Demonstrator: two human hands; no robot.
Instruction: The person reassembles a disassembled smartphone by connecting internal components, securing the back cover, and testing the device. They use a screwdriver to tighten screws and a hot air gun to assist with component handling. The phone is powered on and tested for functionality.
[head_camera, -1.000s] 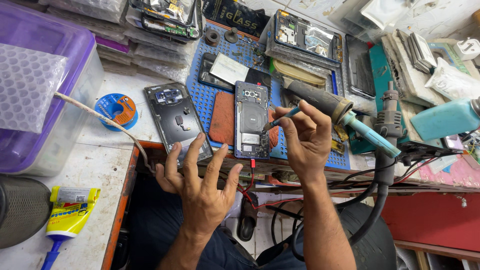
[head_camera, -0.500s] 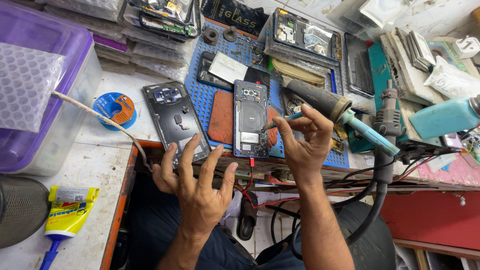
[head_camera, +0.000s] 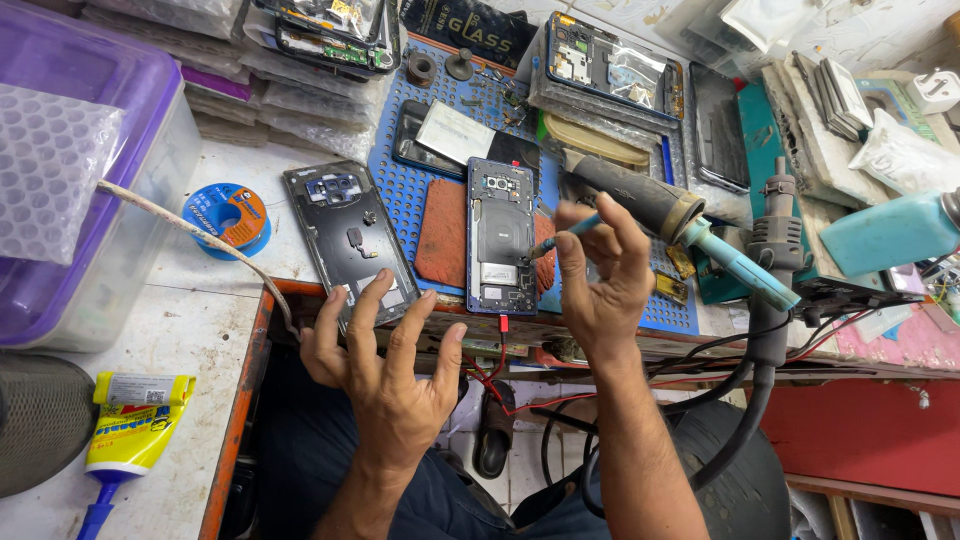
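Tweezers (head_camera: 560, 235) sit pinched in right hand (head_camera: 600, 275) fingers beside opened phone (head_camera: 500, 235); left hand (head_camera: 385, 370), at seven o'clock, fingers wide, touches back cover (head_camera: 350, 240).

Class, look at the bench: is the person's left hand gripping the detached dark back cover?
No: the left hand is spread open with fingertips near the back cover's lower edge, not closed around it.

Right hand (head_camera: 598, 285) held a thin blue-handled tool (head_camera: 563, 236) pinched in its fingers, tip beside the opened phone (head_camera: 500, 236) on the blue mat (head_camera: 412, 200). Left hand (head_camera: 385, 365) was spread, fingertips touching the removed back cover (head_camera: 349, 240).
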